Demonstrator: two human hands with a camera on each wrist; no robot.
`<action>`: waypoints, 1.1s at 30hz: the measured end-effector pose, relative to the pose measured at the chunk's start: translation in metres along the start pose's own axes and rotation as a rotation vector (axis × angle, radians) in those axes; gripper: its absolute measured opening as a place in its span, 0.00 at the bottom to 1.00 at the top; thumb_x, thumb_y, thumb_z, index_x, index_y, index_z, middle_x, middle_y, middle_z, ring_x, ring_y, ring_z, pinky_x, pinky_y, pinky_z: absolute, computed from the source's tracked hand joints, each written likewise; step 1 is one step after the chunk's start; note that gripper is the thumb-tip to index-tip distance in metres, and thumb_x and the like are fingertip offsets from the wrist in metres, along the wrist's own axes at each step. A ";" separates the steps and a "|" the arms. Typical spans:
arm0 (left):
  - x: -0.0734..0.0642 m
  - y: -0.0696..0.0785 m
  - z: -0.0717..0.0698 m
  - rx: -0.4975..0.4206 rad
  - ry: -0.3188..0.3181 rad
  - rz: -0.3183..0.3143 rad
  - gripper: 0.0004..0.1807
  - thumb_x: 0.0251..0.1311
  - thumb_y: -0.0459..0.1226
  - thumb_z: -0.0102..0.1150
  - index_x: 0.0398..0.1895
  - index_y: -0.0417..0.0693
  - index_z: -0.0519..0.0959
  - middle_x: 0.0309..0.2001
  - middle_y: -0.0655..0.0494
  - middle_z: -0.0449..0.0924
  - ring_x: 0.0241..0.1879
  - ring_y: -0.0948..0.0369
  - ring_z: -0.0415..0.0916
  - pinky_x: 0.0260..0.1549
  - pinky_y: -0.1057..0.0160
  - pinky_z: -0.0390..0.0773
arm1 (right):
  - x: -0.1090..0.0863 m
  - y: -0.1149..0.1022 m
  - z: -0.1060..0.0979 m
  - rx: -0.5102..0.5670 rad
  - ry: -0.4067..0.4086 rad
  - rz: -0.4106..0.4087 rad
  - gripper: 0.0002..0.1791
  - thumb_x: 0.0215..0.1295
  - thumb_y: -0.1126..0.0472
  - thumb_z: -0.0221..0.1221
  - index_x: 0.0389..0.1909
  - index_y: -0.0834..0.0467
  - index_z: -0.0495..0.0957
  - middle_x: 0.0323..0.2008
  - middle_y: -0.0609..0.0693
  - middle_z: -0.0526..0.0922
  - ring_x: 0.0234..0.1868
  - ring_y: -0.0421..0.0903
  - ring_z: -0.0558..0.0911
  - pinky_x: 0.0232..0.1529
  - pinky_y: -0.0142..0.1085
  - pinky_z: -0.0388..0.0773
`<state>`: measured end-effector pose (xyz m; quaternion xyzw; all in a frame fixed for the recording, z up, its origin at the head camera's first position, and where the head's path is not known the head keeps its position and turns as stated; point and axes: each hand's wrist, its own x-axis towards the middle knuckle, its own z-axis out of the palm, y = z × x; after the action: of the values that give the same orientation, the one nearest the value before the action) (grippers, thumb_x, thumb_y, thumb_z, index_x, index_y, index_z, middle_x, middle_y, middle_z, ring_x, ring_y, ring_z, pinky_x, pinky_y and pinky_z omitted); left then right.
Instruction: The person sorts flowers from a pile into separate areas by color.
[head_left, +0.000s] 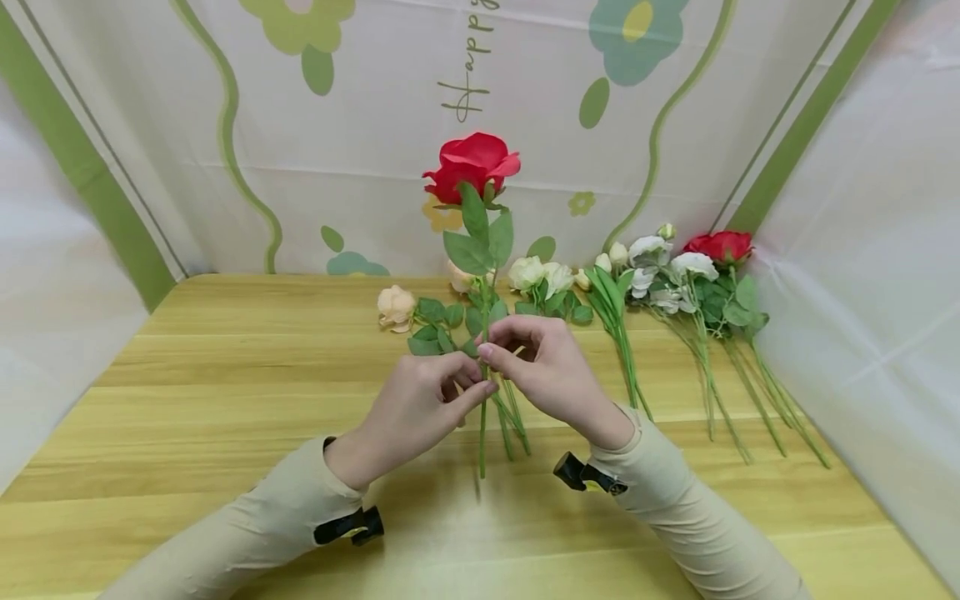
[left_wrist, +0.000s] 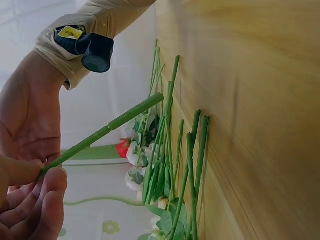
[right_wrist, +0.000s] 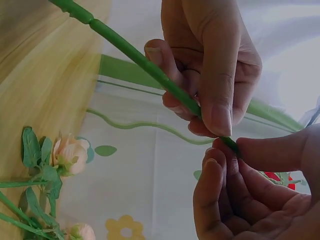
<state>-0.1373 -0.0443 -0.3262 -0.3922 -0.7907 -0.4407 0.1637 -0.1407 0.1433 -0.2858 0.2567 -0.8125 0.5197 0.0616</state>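
A red artificial rose (head_left: pixel 474 167) stands upright above the table, its green leaves just under the bloom. My left hand (head_left: pixel 420 400) pinches its stem between thumb and fingertips. Right above it, my right hand (head_left: pixel 551 367) pinches the same stem, the two hands almost meeting. In the left wrist view the bare lower stem (left_wrist: pixel 110 127) sticks out past the left fingers. The right wrist view shows the left thumb (right_wrist: pixel 218 90) laid along the stem, with the right fingertips gripping close beside it.
Behind the hands lie peach roses (head_left: pixel 395 307) and cream roses (head_left: pixel 540 273) on the wooden table (head_left: pixel 225 383). To the right are white tulips with green stems (head_left: pixel 618 333), white flowers (head_left: pixel 693 267) and another red rose (head_left: pixel 720 247). A printed curtain (head_left: pixel 360 150) hangs at the back.
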 end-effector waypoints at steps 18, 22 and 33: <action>0.000 -0.003 -0.010 0.063 -0.129 -0.084 0.03 0.65 0.39 0.65 0.35 0.52 0.82 0.28 0.67 0.80 0.18 0.72 0.70 0.19 0.69 0.74 | 0.002 0.000 -0.005 -0.076 -0.014 0.043 0.04 0.68 0.67 0.62 0.38 0.58 0.84 0.33 0.49 0.84 0.28 0.46 0.80 0.29 0.39 0.79; 0.003 -0.004 -0.016 0.075 -0.144 -0.107 0.04 0.67 0.40 0.63 0.37 0.50 0.82 0.30 0.67 0.81 0.21 0.71 0.72 0.22 0.68 0.75 | -0.001 0.003 -0.019 -0.088 -0.004 0.089 0.05 0.69 0.66 0.61 0.40 0.59 0.84 0.34 0.53 0.84 0.30 0.47 0.81 0.31 0.40 0.81; -0.012 -0.016 -0.053 0.057 -0.161 -0.334 0.11 0.72 0.43 0.55 0.47 0.46 0.79 0.39 0.60 0.81 0.39 0.65 0.77 0.35 0.63 0.79 | -0.023 0.039 -0.088 -0.236 0.107 0.192 0.07 0.68 0.68 0.60 0.43 0.66 0.81 0.34 0.56 0.84 0.32 0.56 0.82 0.31 0.38 0.81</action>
<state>-0.1469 -0.0984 -0.3131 -0.2846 -0.8676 -0.4061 0.0355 -0.1539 0.2419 -0.2861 0.1407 -0.8843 0.4371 0.0846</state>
